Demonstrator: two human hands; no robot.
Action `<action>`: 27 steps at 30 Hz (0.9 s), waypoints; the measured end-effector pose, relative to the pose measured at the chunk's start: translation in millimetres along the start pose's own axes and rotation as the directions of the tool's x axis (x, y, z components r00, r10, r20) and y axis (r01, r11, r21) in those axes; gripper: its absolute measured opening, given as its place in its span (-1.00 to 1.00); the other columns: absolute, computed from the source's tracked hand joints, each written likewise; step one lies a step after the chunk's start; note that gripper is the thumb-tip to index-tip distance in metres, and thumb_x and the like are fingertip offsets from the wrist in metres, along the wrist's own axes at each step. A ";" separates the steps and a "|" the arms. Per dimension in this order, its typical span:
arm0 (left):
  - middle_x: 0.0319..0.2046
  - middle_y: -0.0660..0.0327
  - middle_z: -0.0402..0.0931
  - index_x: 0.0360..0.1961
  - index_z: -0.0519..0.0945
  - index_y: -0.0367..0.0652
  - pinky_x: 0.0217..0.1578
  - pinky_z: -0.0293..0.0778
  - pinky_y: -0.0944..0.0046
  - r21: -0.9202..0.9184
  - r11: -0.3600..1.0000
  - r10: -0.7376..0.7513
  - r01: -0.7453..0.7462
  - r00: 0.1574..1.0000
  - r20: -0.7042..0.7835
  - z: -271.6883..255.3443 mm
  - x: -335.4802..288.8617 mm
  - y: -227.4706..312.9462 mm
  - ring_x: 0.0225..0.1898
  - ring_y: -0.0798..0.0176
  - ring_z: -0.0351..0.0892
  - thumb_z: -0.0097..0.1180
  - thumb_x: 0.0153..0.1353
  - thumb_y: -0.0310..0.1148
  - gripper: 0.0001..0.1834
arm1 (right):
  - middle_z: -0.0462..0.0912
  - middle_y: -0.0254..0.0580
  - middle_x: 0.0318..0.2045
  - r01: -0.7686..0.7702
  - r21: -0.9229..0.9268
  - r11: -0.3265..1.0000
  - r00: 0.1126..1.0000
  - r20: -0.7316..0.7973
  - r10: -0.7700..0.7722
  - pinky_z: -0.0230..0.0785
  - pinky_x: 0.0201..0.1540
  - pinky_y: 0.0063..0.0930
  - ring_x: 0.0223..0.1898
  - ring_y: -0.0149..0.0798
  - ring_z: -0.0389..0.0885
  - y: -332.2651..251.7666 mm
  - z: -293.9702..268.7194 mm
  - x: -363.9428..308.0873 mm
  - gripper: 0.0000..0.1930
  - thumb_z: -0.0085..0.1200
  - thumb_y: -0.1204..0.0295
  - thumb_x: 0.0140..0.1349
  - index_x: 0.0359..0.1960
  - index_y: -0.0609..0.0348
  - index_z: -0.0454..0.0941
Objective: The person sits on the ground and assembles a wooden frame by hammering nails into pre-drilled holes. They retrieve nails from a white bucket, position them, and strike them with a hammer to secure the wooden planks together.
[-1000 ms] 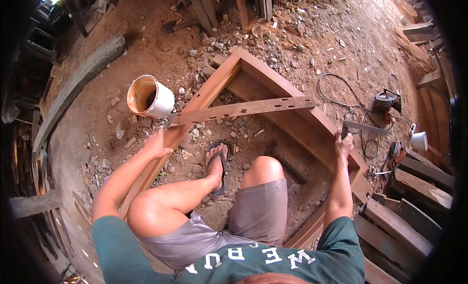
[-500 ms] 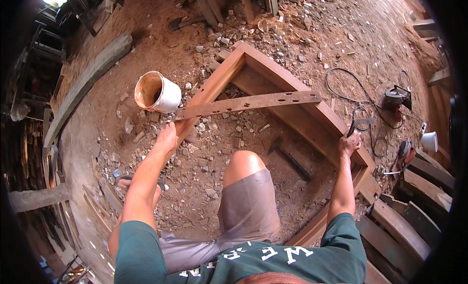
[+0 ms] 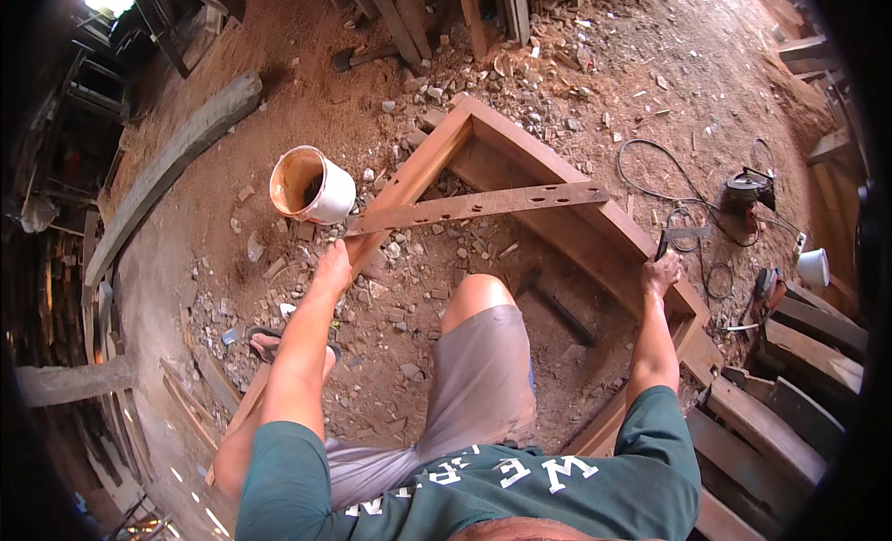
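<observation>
A large reddish-brown wooden frame [image 3: 557,151] lies on the ground around my knee, its corner pointing away from me. Across that corner rests a wooden strip [image 3: 483,204] with several dark slots. My left hand [image 3: 333,270] is closed on the frame's left member, just below the strip's left end. On the right member rests my right hand [image 3: 661,273], its fingers wrapped round the black handle of what looks like a try square [image 3: 688,232] with a metal blade. Inside the frame a hammer [image 3: 557,309] lies on the dirt.
A white bucket [image 3: 336,195] stands left of the frame. To the right lie a corded power tool [image 3: 746,192], its cable [image 3: 641,143], a white cup [image 3: 813,267] and stacked timber [image 3: 771,429]. A long curved beam [image 3: 177,169] lies at left; rubble covers the ground.
The view has shifted slightly, and my body leans a little differently. My sandalled foot at left shows more fully. Both hands keep their places on the frame, the right still holding the square.
</observation>
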State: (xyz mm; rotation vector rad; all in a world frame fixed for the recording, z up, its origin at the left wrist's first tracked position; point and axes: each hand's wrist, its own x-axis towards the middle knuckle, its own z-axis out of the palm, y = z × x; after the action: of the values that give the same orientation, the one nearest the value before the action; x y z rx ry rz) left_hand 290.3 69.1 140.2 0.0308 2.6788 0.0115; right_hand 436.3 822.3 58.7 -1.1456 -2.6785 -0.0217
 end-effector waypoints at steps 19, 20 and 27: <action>0.21 -0.22 0.41 0.32 0.22 -0.37 0.22 0.45 -0.13 -0.117 0.991 0.056 -0.059 0.998 -0.024 2.1 -1.7 9.7 0.19 -0.34 0.48 0.29 0.18 -0.51 -0.28 | 0.45 0.18 -0.03 0.041 0.949 0.313 0.959 0.050 -0.278 0.41 0.00 0.08 -0.12 0.23 0.56 -526.1 -100.0 -172.8 -0.64 -0.02 0.42 0.44 0.22 0.16 0.32; 0.23 -0.22 0.40 0.32 0.22 -0.37 0.21 0.46 -0.14 -0.117 0.992 0.045 -0.048 0.999 -0.026 0.6 -2.0 9.2 0.19 -0.34 0.47 0.29 0.18 -0.52 -0.27 | 0.48 0.19 -0.04 0.030 0.959 0.283 0.963 0.048 -0.264 0.42 0.01 0.07 -0.11 0.22 0.57 -532.0 -90.4 -169.6 -0.66 0.00 0.47 0.42 0.19 0.18 0.34; 0.30 -0.31 0.32 0.37 0.16 -0.44 0.32 0.35 -0.11 -0.132 0.990 0.056 -0.047 0.996 0.069 -5.0 2.1 8.8 0.28 -0.35 0.40 0.29 0.22 -0.48 -0.22 | 0.71 0.08 -0.12 -0.385 0.811 0.439 0.837 0.507 -0.203 0.48 0.00 -0.19 -0.11 -0.07 0.68 -519.9 -26.4 -92.7 -0.67 0.14 0.48 0.31 0.10 0.28 0.55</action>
State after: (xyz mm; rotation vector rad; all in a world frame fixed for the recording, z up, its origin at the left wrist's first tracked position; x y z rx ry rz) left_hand 286.4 77.9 143.8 0.0577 2.5981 0.1984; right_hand 131.8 392.5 103.9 -0.9394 -2.2803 1.8070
